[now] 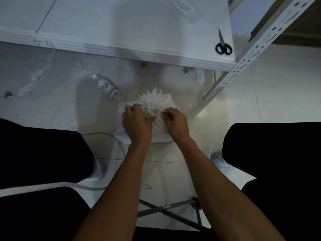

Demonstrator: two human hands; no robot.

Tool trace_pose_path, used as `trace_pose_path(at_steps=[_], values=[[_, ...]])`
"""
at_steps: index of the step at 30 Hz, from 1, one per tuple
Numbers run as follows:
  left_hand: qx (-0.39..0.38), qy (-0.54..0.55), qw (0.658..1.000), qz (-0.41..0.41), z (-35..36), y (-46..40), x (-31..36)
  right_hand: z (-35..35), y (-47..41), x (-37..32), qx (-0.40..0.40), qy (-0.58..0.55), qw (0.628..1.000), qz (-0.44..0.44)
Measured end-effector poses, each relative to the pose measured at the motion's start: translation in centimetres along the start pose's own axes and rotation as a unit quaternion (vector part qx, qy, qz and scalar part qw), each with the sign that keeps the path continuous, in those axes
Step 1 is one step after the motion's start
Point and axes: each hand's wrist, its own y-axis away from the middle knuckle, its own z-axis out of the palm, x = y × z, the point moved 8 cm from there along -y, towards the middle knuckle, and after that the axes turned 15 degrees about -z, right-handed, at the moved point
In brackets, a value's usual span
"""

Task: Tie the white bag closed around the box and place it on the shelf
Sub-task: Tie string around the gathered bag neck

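Note:
The white bag sits on the tiled floor between my knees, bulging over a boxy shape that it hides completely. Its gathered top ends in a frayed, stringy white tuft. My left hand grips the gathered fabric on the tuft's left side. My right hand pinches the fabric and strands on the tuft's right side. Both hands touch the bag at its neck. The metal shelf post rises at the right.
A white table spans the top, with black scissors near its right edge. A plastic bottle lies on the floor left of the bag. A white cable crosses the floor at lower left. My dark-clothed legs flank the bag.

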Motion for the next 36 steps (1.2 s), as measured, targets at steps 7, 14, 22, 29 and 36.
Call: trace_pose_path(at_steps=[7,14,22,29,36], values=[[-0.111,0.090,0.983,0.116,0.8,-1.8,1.8,-0.6,0.0,0.2,-0.013,-0.024,1.000,-0.010],[-0.168,0.114,0.969,0.140,1.1,-1.6,2.2,-0.1,-0.5,0.2,-0.068,-0.024,0.997,-0.001],[-0.222,0.146,0.958,0.111,1.4,-2.2,1.4,-0.9,0.0,0.3,-0.006,-0.008,1.000,0.022],[-0.238,0.157,0.955,0.082,2.4,-1.5,1.8,-1.2,-0.2,0.6,-0.002,-0.041,0.998,0.043],[-0.217,0.175,0.956,0.086,2.2,-1.3,1.7,-1.0,-0.3,0.7,-0.021,-0.038,0.998,0.035]])
